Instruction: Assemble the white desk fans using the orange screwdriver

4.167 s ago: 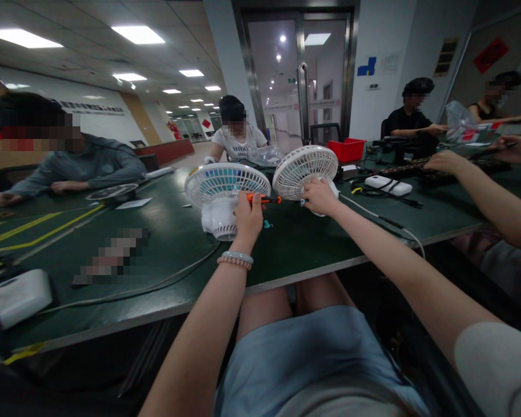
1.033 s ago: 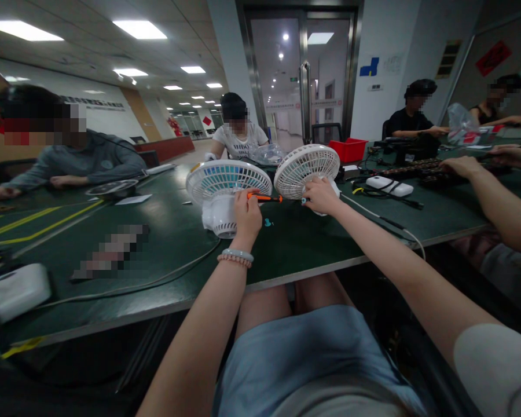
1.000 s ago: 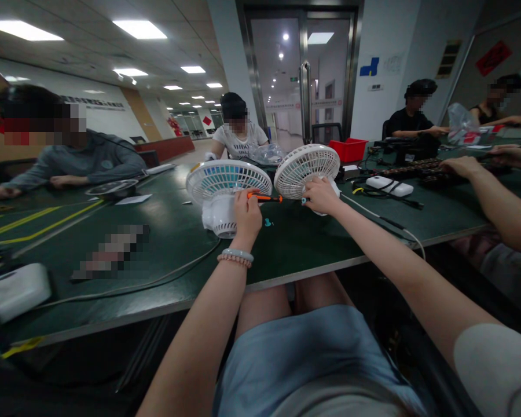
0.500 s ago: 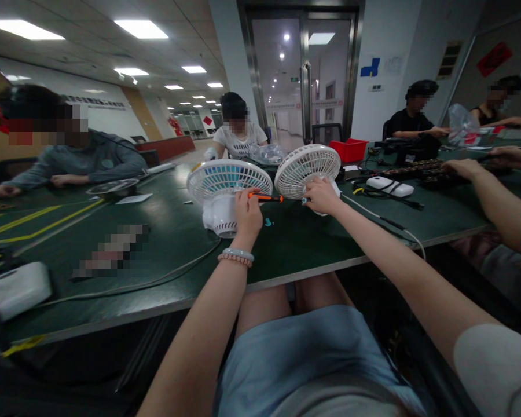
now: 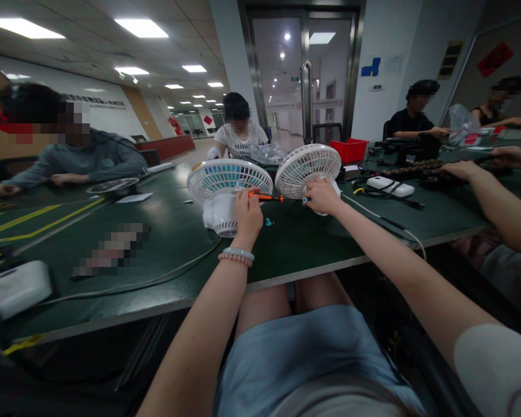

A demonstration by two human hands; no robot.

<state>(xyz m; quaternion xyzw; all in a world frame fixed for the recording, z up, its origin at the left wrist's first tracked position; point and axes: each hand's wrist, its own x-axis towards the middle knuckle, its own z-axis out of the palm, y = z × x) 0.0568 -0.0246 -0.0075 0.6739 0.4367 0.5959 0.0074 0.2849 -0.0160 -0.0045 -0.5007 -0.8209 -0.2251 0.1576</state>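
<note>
Two white desk fans stand side by side at the table's near edge. In front of the left fan point(image 5: 219, 211), which has blue behind its grille, my left hand point(image 5: 249, 213) is closed around an orange-and-black screwdriver point(image 5: 268, 198) that points right. My right hand point(image 5: 323, 196) is at the right fan point(image 5: 308, 165), fingers bent and closed in front of its lower grille. A small pale-blue tip point(image 5: 304, 200) pokes out from those fingers; the rest of it is hidden. Small teal bits point(image 5: 268, 222) lie on the table between the fans.
On the green table point(image 5: 165, 255), a grey cable point(image 5: 147, 284) runs left to a white box point(image 5: 17, 292). Farther right lie a white adapter point(image 5: 391, 186), black leads and a red bin point(image 5: 349, 150). Several people sit around; a co-worker's arm point(image 5: 490, 202) reaches in from the right.
</note>
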